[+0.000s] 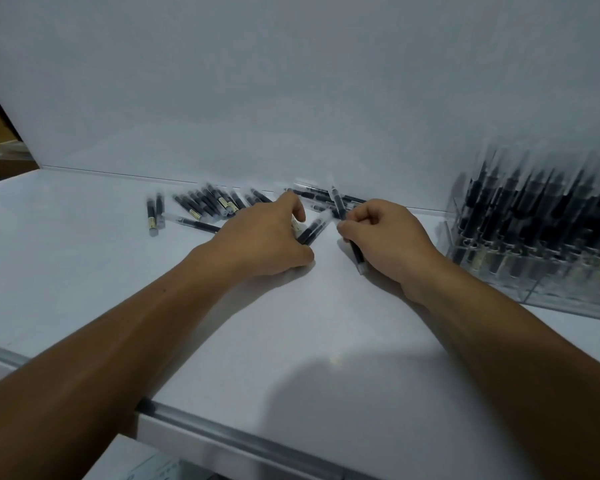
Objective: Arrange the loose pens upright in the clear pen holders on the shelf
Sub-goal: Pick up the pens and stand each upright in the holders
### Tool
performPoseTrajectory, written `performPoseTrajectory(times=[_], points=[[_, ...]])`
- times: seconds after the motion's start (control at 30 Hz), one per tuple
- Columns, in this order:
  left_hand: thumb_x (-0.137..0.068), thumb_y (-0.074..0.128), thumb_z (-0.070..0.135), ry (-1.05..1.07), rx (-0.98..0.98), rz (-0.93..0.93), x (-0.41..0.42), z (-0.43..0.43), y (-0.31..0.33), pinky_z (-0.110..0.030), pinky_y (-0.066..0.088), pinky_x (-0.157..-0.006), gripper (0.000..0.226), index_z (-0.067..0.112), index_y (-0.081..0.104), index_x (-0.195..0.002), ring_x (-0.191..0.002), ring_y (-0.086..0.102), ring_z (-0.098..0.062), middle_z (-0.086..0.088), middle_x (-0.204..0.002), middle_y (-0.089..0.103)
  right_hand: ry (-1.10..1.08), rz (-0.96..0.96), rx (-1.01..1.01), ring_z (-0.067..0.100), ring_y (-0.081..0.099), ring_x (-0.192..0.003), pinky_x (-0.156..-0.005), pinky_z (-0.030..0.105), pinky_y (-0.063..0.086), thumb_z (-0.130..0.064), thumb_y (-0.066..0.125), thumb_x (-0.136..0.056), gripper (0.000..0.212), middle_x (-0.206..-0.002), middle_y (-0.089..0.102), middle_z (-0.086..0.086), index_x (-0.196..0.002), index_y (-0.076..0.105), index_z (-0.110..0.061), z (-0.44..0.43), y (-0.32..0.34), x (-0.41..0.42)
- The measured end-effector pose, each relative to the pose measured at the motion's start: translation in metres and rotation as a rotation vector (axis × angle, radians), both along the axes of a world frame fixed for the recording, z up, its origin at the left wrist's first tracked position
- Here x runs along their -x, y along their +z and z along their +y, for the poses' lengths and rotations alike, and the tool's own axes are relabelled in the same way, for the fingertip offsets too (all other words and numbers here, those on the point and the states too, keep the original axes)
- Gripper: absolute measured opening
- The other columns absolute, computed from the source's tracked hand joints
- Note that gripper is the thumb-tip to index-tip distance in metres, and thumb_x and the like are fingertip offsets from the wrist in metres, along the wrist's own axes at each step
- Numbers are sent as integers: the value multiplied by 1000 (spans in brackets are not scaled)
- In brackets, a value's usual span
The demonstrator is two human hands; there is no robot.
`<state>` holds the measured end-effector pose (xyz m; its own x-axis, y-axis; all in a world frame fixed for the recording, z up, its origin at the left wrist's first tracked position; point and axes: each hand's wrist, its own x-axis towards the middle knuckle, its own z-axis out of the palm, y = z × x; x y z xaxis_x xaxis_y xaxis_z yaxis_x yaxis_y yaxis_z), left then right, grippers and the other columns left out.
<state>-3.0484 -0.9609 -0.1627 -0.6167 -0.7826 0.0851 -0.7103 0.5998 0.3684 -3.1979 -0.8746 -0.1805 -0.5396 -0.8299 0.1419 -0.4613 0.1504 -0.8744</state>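
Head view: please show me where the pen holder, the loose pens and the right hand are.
pen holder (pixel 551 294): head view, on its clear front wall.
loose pens (pixel 201 202): head view, on a dark barrel in the pile.
right hand (pixel 385 237): head view, on its back; it grips a pen (pixel 356 255).

Clear pen holder runs off the right edge; its upright pens smear into dark streaks, uncountable. My left hand and right hand cover part of the loose pens; how many each grips hides under my curled fingers. Gold labels too small to read. Box at bottom edge cropped.
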Motion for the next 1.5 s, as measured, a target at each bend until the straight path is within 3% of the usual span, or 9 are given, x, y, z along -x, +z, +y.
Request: performPoseTrajectory(times=[0.2, 0.3, 0.4, 0.57, 0.8, 0.93, 1.07, 1.2, 1.5], points=[[-81, 63, 34, 14, 51, -1, -1, -2, 1, -34, 48, -89, 33, 30, 58, -113, -101, 58, -15, 10, -104, 64, 9, -45, 55, 2, 51, -40, -42, 9, 38, -22, 65, -89, 8, -45, 55, -16, -82, 63, -19, 0, 0, 0], [-83, 63, 32, 16, 29, 28, -3, -2, 3, -33, 49, -91, 27, 30, 64, -110, -98, 61, -13, 13, -102, 67, 0, -81, 94, 3, 55, -49, -47, 12, 43, -21, 66, -89, 5, -66, 64, -1, -85, 65, -18, 2, 2, -1], [-83, 63, 25, 9, -27, 115, -8, -4, 3, -33, 53, -84, 18, 29, 70, -99, -80, 65, -12, 15, -83, 70, -1, -93, 131, 4, 52, -54, -52, 17, 42, -21, 66, -90, 5, -82, 67, 12, -89, 67, -17, 3, 6, -2], [-87, 66, 13, -36, -259, 462, -11, -5, 6, -19, 47, -57, 14, 26, 73, -88, -54, 57, -6, 8, -64, 66, -17, -122, 226, -1, 45, -43, -44, 12, 37, -15, 66, -90, 3, -69, 58, -1, -91, 66, -11, 6, 16, -10], [-90, 65, 10, -114, -563, 814, -4, 8, 11, -19, 49, -57, 13, 20, 72, -93, -65, 61, -13, -5, -78, 68, 25, 9, 250, 9, 62, -72, -62, 23, 46, -23, 66, -90, 5, -79, 65, -4, -94, 64, -23, 23, 40, -18], [-91, 63, 11, -179, -638, 871, 2, 18, 10, -22, 54, -65, 13, 15, 71, -99, -75, 65, -12, -3, -88, 69, 52, 138, 281, 2, 57, -62, -64, 23, 51, -22, 66, -89, 15, -75, 68, -9, -92, 57, -34, 56, 53, -15], [-91, 59, 5, -271, -705, 935, 18, 40, 15, -25, 58, -71, 16, 8, 69, -103, -79, 65, -12, -8, -93, 68, -3, 103, 402, 9, 58, -60, -59, 24, 48, -13, 67, -89, 16, -74, 71, 2, -87, 59, -27, 105, 65, 5], [-87, 63, 7, -398, -763, 945, 43, 75, 25, -24, 57, -74, 15, 10, 70, -101, -82, 70, -15, -6, -90, 72, -165, 149, 483, 3, 62, -60, -55, 16, 46, -21, 65, -92, 8, -74, 73, -5, -84, 66, -23, 143, 80, 36], [-85, 65, 2, -507, -850, 1100, 100, 152, 8, -23, 56, -74, 20, 6, 68, -105, -86, 70, -21, -9, -95, 74, -249, 343, 345, 6, 70, -71, -70, 31, 58, -26, 70, -89, 7, -80, 72, -4, -93, 64, -26, 162, 105, 81]])
